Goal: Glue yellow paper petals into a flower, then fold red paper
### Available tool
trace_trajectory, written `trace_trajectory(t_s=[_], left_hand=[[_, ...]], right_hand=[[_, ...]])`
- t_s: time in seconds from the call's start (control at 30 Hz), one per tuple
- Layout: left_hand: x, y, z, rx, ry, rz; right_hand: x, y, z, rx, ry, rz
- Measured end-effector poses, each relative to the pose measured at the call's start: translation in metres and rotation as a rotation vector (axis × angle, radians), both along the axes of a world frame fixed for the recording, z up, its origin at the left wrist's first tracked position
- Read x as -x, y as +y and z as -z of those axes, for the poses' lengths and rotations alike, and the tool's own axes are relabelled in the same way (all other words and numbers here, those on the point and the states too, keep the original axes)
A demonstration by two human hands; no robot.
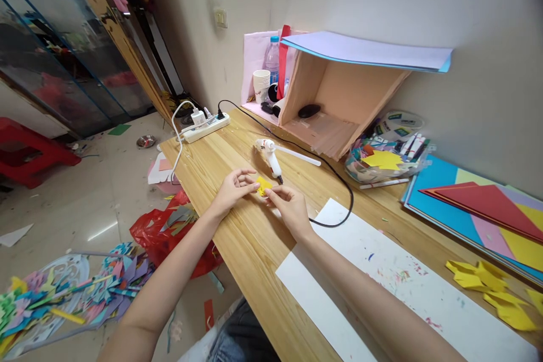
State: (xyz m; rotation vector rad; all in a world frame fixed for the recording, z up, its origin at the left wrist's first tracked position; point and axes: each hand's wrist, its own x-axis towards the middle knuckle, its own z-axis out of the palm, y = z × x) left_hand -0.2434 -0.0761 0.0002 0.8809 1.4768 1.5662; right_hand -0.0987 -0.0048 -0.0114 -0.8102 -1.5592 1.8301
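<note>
Between my two hands is a small piece of folded yellow paper [263, 184], raised a little over the wooden desk. My left hand [236, 188] pinches its left edge with thumb and index finger. From the right, my right hand [291, 207] grips its lower edge, partly covering it. Just beyond the paper stands a white glue gun [268, 157], its black cord looping round to the right. A white glue stick [298, 155] lies behind the gun. More folded yellow paper pieces [477, 276] rest at the desk's right end.
A white power strip [207, 128] sits at the desk's far left corner. An open cardboard box [352, 93] stands against the wall. Right of it are a tub of scraps [373, 172] and coloured paper sheets [449, 181]. White paper [382, 271] covers the near right. A red bag [159, 237] is on the floor.
</note>
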Motion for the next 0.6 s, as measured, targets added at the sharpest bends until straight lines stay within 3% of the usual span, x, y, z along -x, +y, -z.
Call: trace_trajectory(t_s=[0.17, 0.37, 0.6], left_hand=[[-0.0026, -0.0001, -0.001, 0.014, -0.009, 0.079], [-0.0051, -0.0004, -0.0029, 0.032, 0.031, 0.065], [-0.0076, -0.002, -0.0066, 0.069, 0.096, 0.137]], right_hand=[[0.0, -0.0004, -0.0003, -0.043, -0.006, 0.001], [0.0019, -0.0004, 0.0037, -0.084, 0.005, 0.0], [-0.0002, 0.0002, 0.0018, -0.163, -0.009, -0.016]])
